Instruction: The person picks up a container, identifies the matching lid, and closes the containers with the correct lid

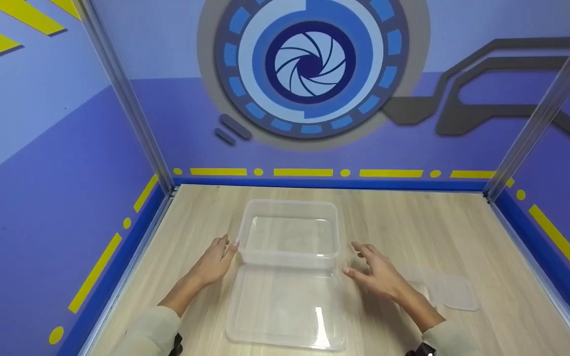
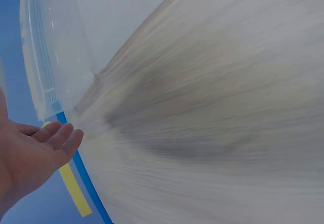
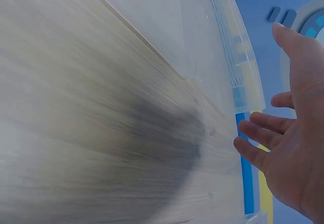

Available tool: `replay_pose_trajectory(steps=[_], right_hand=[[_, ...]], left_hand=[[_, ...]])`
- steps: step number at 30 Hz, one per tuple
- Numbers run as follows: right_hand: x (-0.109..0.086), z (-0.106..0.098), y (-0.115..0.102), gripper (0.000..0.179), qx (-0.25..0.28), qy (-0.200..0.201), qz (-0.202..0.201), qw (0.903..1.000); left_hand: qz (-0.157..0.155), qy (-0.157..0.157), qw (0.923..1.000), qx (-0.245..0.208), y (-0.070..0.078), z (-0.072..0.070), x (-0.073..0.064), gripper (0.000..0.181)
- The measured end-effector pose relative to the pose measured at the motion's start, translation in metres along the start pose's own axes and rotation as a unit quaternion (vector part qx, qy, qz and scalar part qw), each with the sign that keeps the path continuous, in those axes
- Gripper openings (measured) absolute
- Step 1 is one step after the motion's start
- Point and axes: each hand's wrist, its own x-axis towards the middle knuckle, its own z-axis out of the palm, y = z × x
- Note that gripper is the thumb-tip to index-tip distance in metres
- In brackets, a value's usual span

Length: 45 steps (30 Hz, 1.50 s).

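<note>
A clear plastic container [image 1: 289, 257], open at the top, stands on the wooden table. In front of it lies a large clear lid [image 1: 280, 306], flat on the wood. My left hand [image 1: 215, 262] is at the container's left side, thumb right at its wall and fingers loosely extended. On the other side, my right hand [image 1: 378, 272] hovers a little away from the container's right wall, its fingers spread and nothing in them. The right wrist view shows that hand [image 3: 288, 138] with relaxed fingers beside the container's wall [image 3: 223, 46].
Smaller clear plastic pieces [image 1: 458, 291] lie on the table to the right, partly behind my right forearm. Blue and purple panels [image 1: 176, 113] with metal corner posts [image 1: 131, 99] enclose the table [image 1: 413, 217] at the back and both sides.
</note>
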Motion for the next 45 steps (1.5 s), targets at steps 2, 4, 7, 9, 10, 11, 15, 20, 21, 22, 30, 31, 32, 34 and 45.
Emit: replay_pose_trajectory(steps=[2,4,7,9,10,11,15,20,21,22,30,31,32,34,45], right_hand=[[0.0,0.001,0.0,0.079,-0.001,-0.002,0.003,1.0],[-0.001,0.003,0.001,0.078,-0.003,-0.004,0.004,1.0],[-0.002,0.005,0.001,0.077,-0.003,-0.003,0.003,1.0],[-0.003,0.006,0.002,0.076,-0.006,-0.001,0.0,1.0],[-0.003,0.007,0.002,0.075,-0.006,0.0,-0.002,1.0],[-0.003,0.008,0.002,0.075,-0.007,0.002,-0.005,1.0],[-0.005,0.011,0.003,0.072,-0.007,0.007,-0.014,0.9998],[-0.005,0.014,0.003,0.071,-0.009,0.01,-0.008,0.9999],[-0.005,0.014,0.003,0.071,-0.007,0.011,-0.004,0.9999],[-0.005,0.015,0.003,0.071,-0.005,0.011,-0.002,0.9999],[-0.006,0.018,0.006,0.068,0.005,0.012,0.017,0.9998],[-0.006,0.019,0.007,0.068,0.006,0.012,0.017,0.9998],[-0.007,0.02,0.008,0.068,0.01,0.009,0.019,0.9997],[-0.008,0.022,0.009,0.069,0.014,0.005,0.021,0.9997],[-0.012,0.034,0.013,0.063,0.028,-0.019,0.014,0.9993]], left_hand=[[-0.003,-0.002,1.0,-0.008,-0.002,0.001,-0.001,0.079],[-0.004,-0.005,0.9998,-0.018,-0.003,0.001,-0.003,0.078],[-0.012,-0.009,0.9995,-0.028,-0.006,0.002,-0.006,0.075],[-0.019,-0.014,0.9993,-0.03,-0.007,0.003,-0.008,0.072],[-0.022,-0.015,0.9992,-0.029,-0.008,0.003,-0.008,0.069],[-0.023,-0.015,0.9993,-0.027,-0.009,0.004,-0.009,0.067],[-0.031,-0.02,0.9991,-0.023,-0.012,0.006,-0.012,0.062],[-0.023,-0.017,0.9995,-0.013,-0.012,0.008,-0.011,0.057],[-0.021,-0.017,0.9996,-0.009,-0.012,0.009,-0.01,0.057],[-0.02,-0.018,0.9996,-0.005,-0.011,0.01,-0.01,0.056],[-0.008,-0.022,0.9996,0.017,-0.01,0.015,-0.012,0.05],[-0.008,-0.021,0.9995,0.02,-0.01,0.016,-0.012,0.049],[-0.01,-0.024,0.9995,0.019,-0.01,0.016,-0.013,0.048],[-0.016,-0.029,0.9993,0.016,-0.01,0.016,-0.014,0.048],[-0.026,-0.051,0.9983,0.003,-0.009,0.022,-0.02,0.029]])
